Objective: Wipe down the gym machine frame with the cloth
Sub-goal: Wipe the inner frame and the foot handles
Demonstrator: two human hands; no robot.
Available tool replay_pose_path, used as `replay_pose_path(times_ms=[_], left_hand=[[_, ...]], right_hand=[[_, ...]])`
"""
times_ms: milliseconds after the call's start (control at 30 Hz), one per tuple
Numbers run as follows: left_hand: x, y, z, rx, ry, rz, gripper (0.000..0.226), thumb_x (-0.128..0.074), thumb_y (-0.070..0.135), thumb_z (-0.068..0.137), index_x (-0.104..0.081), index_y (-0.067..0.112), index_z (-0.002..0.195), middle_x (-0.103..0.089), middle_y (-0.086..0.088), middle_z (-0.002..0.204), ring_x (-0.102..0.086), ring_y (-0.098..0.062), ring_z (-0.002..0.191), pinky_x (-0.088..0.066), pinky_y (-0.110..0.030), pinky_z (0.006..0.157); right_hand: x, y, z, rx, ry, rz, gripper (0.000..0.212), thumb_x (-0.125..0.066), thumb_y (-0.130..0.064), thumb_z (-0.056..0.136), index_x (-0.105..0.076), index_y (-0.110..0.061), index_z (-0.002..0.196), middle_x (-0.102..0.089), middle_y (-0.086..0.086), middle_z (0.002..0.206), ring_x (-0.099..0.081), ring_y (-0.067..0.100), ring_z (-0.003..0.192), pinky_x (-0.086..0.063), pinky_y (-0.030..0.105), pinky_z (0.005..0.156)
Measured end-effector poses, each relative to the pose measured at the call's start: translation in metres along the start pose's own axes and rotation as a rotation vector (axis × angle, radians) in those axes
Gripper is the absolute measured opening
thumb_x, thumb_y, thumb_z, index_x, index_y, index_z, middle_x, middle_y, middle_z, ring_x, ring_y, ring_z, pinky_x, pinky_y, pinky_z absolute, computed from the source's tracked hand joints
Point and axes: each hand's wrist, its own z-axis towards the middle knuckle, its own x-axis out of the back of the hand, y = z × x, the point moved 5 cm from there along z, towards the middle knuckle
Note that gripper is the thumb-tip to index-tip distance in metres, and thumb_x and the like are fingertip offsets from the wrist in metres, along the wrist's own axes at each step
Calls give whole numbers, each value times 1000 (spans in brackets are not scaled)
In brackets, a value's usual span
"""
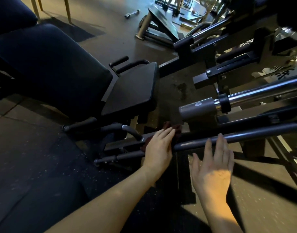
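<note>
Maroon cloth (176,128) on dark frame rail (203,133), pressed under flat left hand (158,148). Right hand (213,165) spread, empty, fingertips at grey tube (245,137). Likely mid-wipe; next: slide cloth along rail, firm pressure.

Glossy metal frame bar (245,134), fuzzy cloth (177,129)

A dark speckled rubber floor (35,165) is dimly lit; farther off, a short metal bar (132,14) is seen lying near a bench (161,22).
</note>
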Motion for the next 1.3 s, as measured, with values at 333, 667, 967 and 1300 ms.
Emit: replay_pose_path(times_ms=[333,667,967,1300], left_hand=[[0,6,9,32,32,-33,48,-64,11,95,-59,20,142,-54,5,149,-41,-11,144,-29,-35,124],[17,-44,7,153,41,-14,39,-66,15,95,-67,16,134,-62,2,141,-54,-12,134,-29,-19,116],[13,-25,11,-10,-2,1,39,-67,18,96,-66,22,135,-62,5,141,-54,-8,134,-40,-35,118],[1,4,14,-101,5,58,43,-70,18,95,-65,24,137,-62,6,141,-55,-9,132,-40,-32,117]], right_hand=[[-25,-9,15,24,-8,-35,71,-65,-35,90,-38,-1,146,-27,17,161,-17,32,155,-11,50,125],[-27,-2,16,81,-48,-62,72,-64,-32,86,-37,-4,148,-25,16,163,-15,33,155,-14,52,123],[-18,3,17,110,-85,4,78,-77,-26,74,-48,-2,142,-39,16,157,-32,33,149,-19,49,118],[-1,6,18,111,-234,23,73,-66,-30,86,-42,-9,152,-29,9,165,-15,24,155,-11,49,126]])
